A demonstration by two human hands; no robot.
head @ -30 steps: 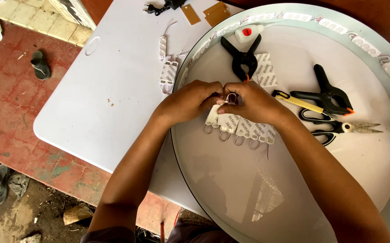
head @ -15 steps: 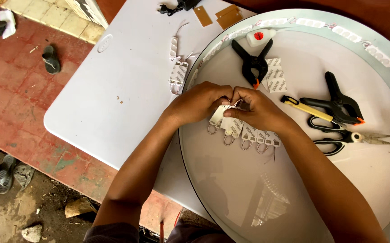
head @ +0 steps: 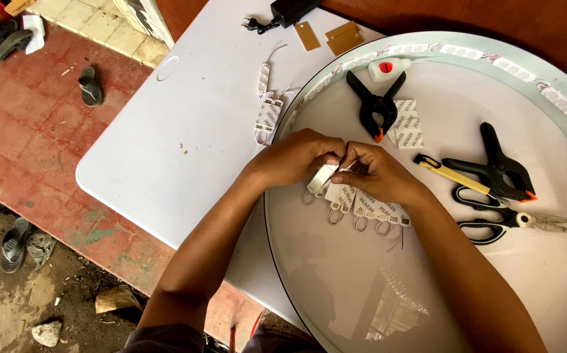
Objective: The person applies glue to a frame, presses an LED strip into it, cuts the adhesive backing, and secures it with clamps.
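My left hand and my right hand meet over the left part of a big round white panel. Together they pinch a small white light module, the first one of a wired chain of modules that lies on the panel just below my fingers. My right fingertips work at the module's top edge. More modules are stuck along the panel's raised rim. A second short chain of modules lies on the white table to the left of the panel.
On the panel lie two black spring clamps, a yellow utility knife, scissors, a small glue bottle and peeled backing papers. The white table carries a black power adapter. Sandals lie on the red floor.
The view has shifted slightly. My hands stay together on the chain's end module, and my left hand has tilted it up so its white side shows.
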